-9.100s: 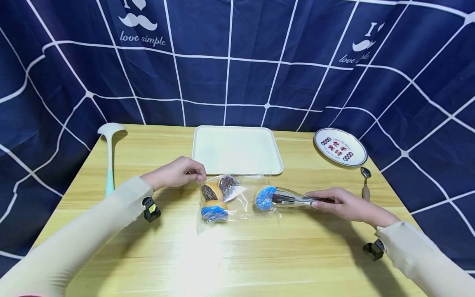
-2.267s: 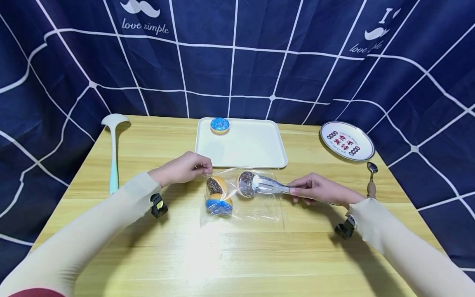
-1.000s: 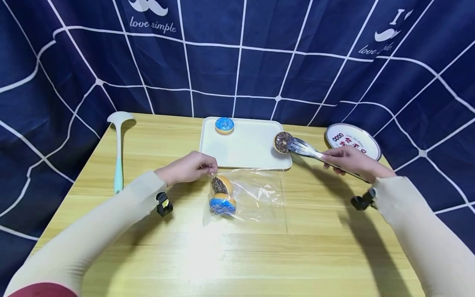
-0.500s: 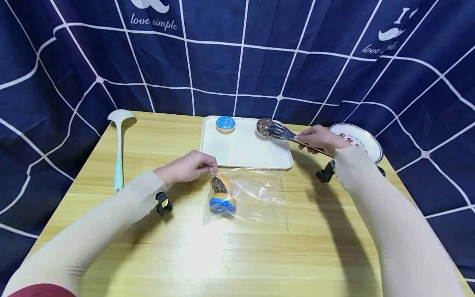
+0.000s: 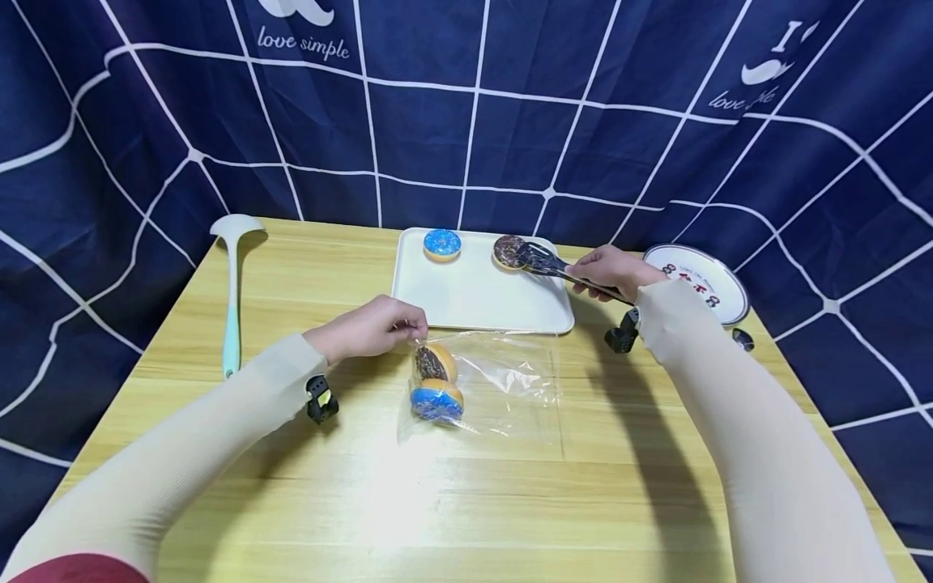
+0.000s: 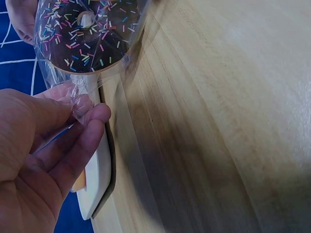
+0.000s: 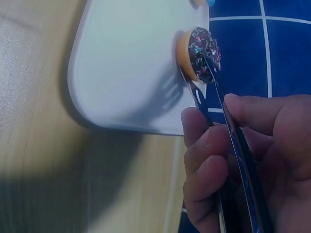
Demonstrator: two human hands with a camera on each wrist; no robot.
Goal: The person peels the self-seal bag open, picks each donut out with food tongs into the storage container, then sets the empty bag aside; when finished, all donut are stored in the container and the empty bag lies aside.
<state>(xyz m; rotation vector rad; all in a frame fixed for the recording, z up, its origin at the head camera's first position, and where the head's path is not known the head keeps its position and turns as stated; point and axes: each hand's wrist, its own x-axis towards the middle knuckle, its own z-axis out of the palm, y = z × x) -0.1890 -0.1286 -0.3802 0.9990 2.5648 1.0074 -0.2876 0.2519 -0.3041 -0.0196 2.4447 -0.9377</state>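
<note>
My left hand (image 5: 375, 328) pinches the top left corner of a clear plastic bag (image 5: 510, 397) lying on the table. Inside it, a chocolate doughnut (image 5: 432, 364) leans beside a blue-iced doughnut (image 5: 437, 402); sprinkles on the chocolate one show close up in the left wrist view. My right hand (image 5: 608, 271) grips metal tongs (image 7: 238, 145), whose slotted ends hold another sprinkled chocolate doughnut (image 7: 199, 56), tilted, at the back right of the white tray (image 5: 481, 300). Whether it touches the tray I cannot tell. A second blue doughnut (image 5: 441, 243) sits at the tray's back left.
A ladle (image 5: 232, 291) with a pale green handle lies at the table's left. On the right stands a white plate (image 5: 703, 271) with red characters, partly behind my right sleeve. A spoon (image 5: 743, 338) is mostly hidden there. A blue checked curtain (image 5: 415, 146) hangs behind the table.
The tongs have put one blue doughnut on the tray, then taken a chocolate doughnut from the bag and carried it over the tray, shifting slightly left lately. My left hand keeps its pinch.
</note>
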